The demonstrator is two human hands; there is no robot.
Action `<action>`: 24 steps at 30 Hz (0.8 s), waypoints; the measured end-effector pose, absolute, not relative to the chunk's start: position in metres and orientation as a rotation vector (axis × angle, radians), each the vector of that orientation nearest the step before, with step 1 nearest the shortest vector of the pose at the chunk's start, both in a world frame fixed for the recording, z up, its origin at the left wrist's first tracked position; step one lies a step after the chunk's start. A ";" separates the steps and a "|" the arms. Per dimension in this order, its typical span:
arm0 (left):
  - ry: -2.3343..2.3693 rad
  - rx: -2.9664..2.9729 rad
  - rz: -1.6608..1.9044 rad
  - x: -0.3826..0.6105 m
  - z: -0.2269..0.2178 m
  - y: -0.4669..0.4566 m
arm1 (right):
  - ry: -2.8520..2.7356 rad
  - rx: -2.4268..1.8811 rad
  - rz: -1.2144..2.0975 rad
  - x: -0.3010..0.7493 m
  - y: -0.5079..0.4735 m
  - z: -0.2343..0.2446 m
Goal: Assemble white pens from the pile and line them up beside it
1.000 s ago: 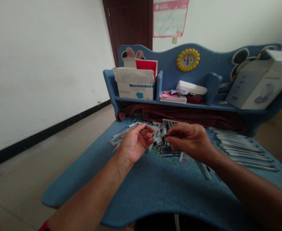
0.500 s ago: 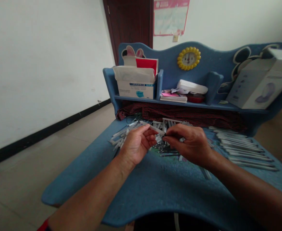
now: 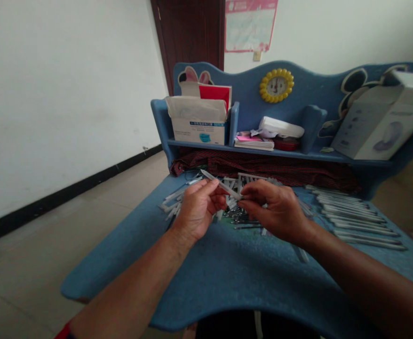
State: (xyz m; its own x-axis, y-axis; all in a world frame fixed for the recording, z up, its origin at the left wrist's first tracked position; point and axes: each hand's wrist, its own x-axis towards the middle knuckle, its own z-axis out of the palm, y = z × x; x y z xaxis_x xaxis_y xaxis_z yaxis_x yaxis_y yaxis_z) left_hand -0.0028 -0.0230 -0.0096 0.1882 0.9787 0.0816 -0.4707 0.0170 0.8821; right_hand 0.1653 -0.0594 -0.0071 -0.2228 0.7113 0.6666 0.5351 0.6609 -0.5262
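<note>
My left hand (image 3: 197, 209) is closed around a thin grey pen barrel (image 3: 218, 182) that slants up to the left. My right hand (image 3: 275, 209) pinches a small dark part at the barrel's lower end, fingertip to fingertip with the left. Both hands hover over a loose heap of pen parts (image 3: 240, 214) on the blue desk (image 3: 227, 278). More grey barrels (image 3: 174, 200) lie scattered to the left of my left hand. A neat row of assembled pens (image 3: 354, 216) lies to the right.
The desk's blue shelf (image 3: 280, 154) holds a white box of masks (image 3: 197, 122), a stack of booklets (image 3: 254, 142) and a large white carton (image 3: 383, 120). A dark red checked cloth (image 3: 263, 169) lies under the shelf. A yellow clock (image 3: 276, 86) is on the backboard. Tiled floor and white wall at left.
Both hands have risen slightly and drawn closer together. The barrel in my left hand now tilts more steeply, with my right hand's pinch meeting its lower end.
</note>
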 end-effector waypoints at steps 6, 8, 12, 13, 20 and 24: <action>0.678 1.065 1.294 -0.006 -0.008 -0.022 | -1.680 -0.946 0.801 0.159 -0.058 -0.006; 0.683 1.073 1.295 -0.007 -0.008 -0.021 | -1.605 -0.921 0.933 0.157 -0.058 -0.005; 0.689 1.095 1.312 -0.006 -0.007 -0.021 | -1.485 -0.872 1.153 0.154 -0.055 -0.006; 0.695 1.102 1.319 -0.006 -0.007 -0.021 | -1.446 -0.855 1.213 0.154 -0.054 -0.008; 0.755 1.145 1.367 -0.004 -0.008 -0.019 | -1.239 -0.774 1.454 0.152 -0.048 -0.018; 0.765 1.136 1.369 -0.005 -0.011 -0.018 | -1.242 -0.758 1.478 0.152 -0.048 -0.017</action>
